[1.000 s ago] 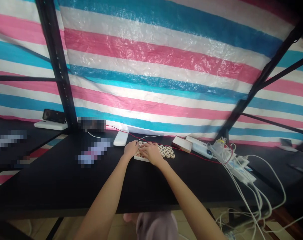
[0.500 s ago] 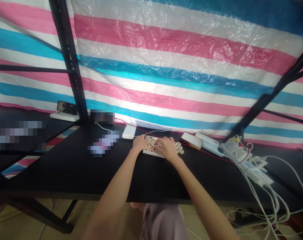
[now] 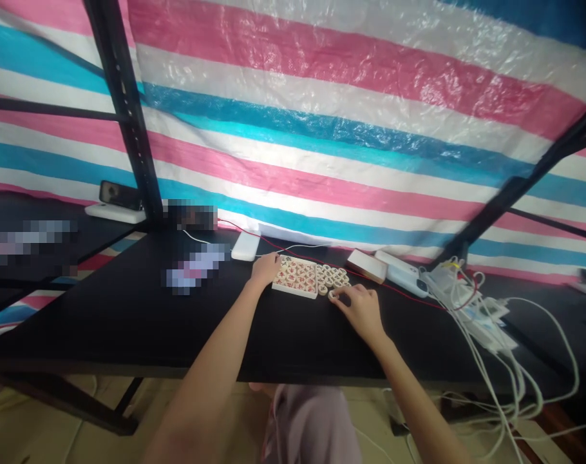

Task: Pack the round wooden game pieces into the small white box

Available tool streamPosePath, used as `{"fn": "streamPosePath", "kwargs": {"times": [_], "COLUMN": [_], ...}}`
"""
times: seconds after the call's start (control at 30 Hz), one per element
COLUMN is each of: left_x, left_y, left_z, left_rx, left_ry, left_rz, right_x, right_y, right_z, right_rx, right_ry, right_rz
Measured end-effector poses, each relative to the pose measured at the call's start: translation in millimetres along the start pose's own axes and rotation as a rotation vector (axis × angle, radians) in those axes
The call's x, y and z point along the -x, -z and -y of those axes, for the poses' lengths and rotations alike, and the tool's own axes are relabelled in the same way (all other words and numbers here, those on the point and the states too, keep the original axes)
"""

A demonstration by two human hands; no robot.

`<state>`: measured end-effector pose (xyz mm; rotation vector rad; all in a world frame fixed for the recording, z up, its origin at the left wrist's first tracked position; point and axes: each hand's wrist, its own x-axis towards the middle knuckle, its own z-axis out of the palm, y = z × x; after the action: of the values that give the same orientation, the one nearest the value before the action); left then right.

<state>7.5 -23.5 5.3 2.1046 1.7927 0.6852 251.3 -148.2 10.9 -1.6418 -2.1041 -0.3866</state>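
A shallow white box [image 3: 295,293] lies on the dark table, filled with round Chinese chess pieces [image 3: 297,276] marked mostly in red. At its left wall, my left hand [image 3: 265,269] is closed on the rim near the far corner. Loose pieces [image 3: 332,276] with dark marks sit in a cluster against the box's right side. Just in front of that cluster, my right hand [image 3: 363,309] pinches one Chinese chess piece [image 3: 332,295] between thumb and forefinger, low over the table. Its other fingers are curled.
Behind the pieces rests a pale box lid [image 3: 367,265], beside a white power bank [image 3: 402,274]. A white device [image 3: 245,245] stands behind my left hand. Power strips with tangled cables [image 3: 476,309] take up the right side. A red wire crosses the back of the table [image 3: 129,322].
My right hand has moved from above the box to the loose pieces on the right and now pinches one. My left hand stays at the box's left side. The view has shifted slightly.
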Motion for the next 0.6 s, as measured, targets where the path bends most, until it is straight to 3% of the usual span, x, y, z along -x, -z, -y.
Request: {"fn": "streamPosePath", "kwargs": {"times": [0.33,0.5,0.6], "left_x": [-2,1,0], "left_y": [2.2,3.7,2.9], "left_z": [0,-1,-1], "left_rx": [0.008,0.005,-0.012], "left_ry": [-0.019,-0.001,0.0], "left_rz": [0.014,0.012,0.008], "right_x": [-10,-46,-75], "right_y": [4,18,11], "right_z": [3,21,45], "right_rx": [0.139,0.111,0.03], "right_ry": [0.145,0.098,0.212], "right_rz": [0.031,-0.044,0.077]}}
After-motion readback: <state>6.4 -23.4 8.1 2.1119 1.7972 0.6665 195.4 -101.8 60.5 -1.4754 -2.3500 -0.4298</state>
